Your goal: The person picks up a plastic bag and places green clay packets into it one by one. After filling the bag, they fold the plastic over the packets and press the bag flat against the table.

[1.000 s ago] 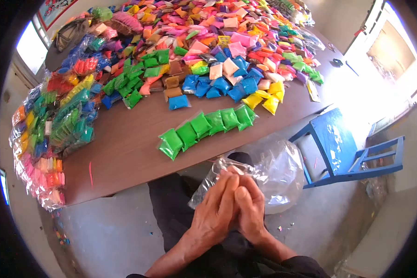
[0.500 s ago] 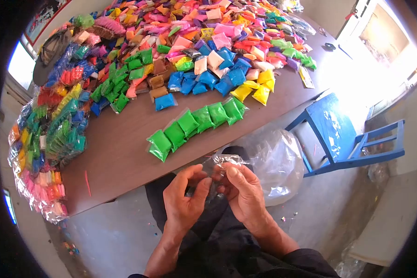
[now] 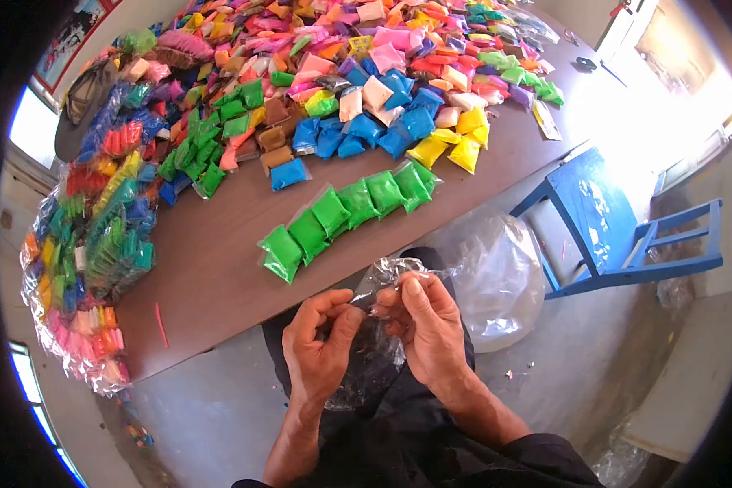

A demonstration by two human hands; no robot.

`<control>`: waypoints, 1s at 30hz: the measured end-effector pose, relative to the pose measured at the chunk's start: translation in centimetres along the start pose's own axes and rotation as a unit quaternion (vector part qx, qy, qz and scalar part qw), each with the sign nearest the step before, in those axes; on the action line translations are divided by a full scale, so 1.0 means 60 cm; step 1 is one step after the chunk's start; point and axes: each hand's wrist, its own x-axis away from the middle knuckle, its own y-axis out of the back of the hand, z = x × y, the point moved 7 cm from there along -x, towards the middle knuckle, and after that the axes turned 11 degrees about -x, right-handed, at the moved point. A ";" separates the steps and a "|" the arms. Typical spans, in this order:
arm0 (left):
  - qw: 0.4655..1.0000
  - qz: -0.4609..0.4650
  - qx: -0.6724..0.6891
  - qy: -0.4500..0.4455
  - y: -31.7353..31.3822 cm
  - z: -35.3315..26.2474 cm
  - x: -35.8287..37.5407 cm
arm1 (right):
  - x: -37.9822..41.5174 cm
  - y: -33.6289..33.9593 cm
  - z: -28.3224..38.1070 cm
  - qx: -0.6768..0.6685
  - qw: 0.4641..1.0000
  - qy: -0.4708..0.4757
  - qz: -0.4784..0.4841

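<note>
A clear plastic bag [image 3: 386, 276] is pinched between my two hands above my lap, its lower part hanging down over dark trousers. My left hand [image 3: 321, 337] grips one side of its edge with thumb and fingers. Opposite it, my right hand [image 3: 427, 325] holds the other side, thumb on top. Just beyond the hands, a row of green packets [image 3: 350, 207] lies overlapping along the near part of the brown table [image 3: 211, 285].
Small packets in many colours [image 3: 358, 73] are heaped over the table's far side. Bundled packets in clear bags [image 3: 98, 260] line its left end. A large clear plastic bag [image 3: 500, 276] sits right of my legs, near a blue chair [image 3: 594, 211]. A pink strip [image 3: 161, 325] lies at the left.
The clear bag has spread out, showing more film above and below my hands. Both hands remain close together at its edge. The view has shifted slightly.
</note>
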 end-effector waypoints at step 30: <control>0.978 -0.050 -0.153 -0.130 -0.017 -0.020 0.004 | -0.011 -0.001 -0.005 0.049 0.998 -0.016 0.024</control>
